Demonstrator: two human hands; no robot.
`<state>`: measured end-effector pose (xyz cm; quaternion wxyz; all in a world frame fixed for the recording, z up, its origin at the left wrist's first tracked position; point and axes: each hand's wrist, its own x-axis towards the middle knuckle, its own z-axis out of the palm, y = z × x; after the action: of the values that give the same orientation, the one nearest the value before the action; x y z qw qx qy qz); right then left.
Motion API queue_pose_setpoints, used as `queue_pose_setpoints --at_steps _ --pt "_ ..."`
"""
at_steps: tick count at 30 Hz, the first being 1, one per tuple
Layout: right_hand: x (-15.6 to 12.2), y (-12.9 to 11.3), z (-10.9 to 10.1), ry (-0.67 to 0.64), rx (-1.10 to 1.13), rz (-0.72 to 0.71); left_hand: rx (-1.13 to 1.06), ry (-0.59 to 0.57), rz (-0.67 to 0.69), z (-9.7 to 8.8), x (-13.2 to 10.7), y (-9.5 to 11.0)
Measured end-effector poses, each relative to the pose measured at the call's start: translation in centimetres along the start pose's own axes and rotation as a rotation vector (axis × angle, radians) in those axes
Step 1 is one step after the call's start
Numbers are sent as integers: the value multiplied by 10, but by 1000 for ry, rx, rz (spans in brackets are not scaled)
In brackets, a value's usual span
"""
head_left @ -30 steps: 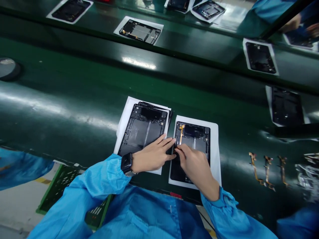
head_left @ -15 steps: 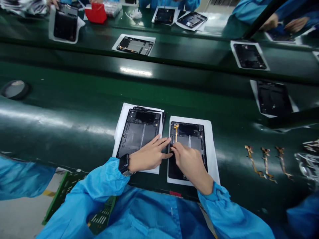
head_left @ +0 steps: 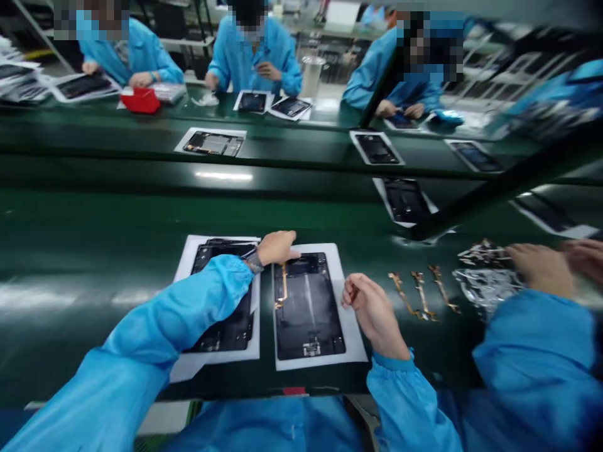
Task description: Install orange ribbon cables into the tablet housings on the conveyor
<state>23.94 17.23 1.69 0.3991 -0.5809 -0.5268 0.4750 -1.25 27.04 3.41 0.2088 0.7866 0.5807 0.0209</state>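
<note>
A black tablet housing (head_left: 308, 314) lies on a white paper sheet (head_left: 353, 345) in front of me. An orange flex cable (head_left: 284, 282) runs along the upper left side of this housing. My left hand (head_left: 277, 247) is at the housing's top left corner, thumb and forefinger apart; whether it touches the edge is unclear. Just off the right side, over the sheet's margin, my right hand (head_left: 372, 307) hovers with loosely bent fingers and nothing visible in them. Partly under my left forearm, stacked housings (head_left: 226, 333) rest on another sheet.
Three loose flex cables (head_left: 421, 295) lie to the right, beside a pile of clear plastic wrap (head_left: 490, 289). A neighbour's hand (head_left: 541, 267) reaches there. A dark slanting bar (head_left: 471, 194) crosses the right side. More housings (head_left: 214, 143) lie across the bench, where co-workers sit.
My left hand has moved up to the housing's top edge. My right hand has left the flex cable and drawn right. The view has tilted up, and a neighbour's hands appear at right.
</note>
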Motion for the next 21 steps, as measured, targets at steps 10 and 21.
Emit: queue_pose_setpoints --at_steps 10,21 --pt "63 47 -140 289 -568 -52 -27 -117 67 -11 52 -21" --pt "59 47 -130 196 -441 -74 118 203 -155 -136 202 -66"
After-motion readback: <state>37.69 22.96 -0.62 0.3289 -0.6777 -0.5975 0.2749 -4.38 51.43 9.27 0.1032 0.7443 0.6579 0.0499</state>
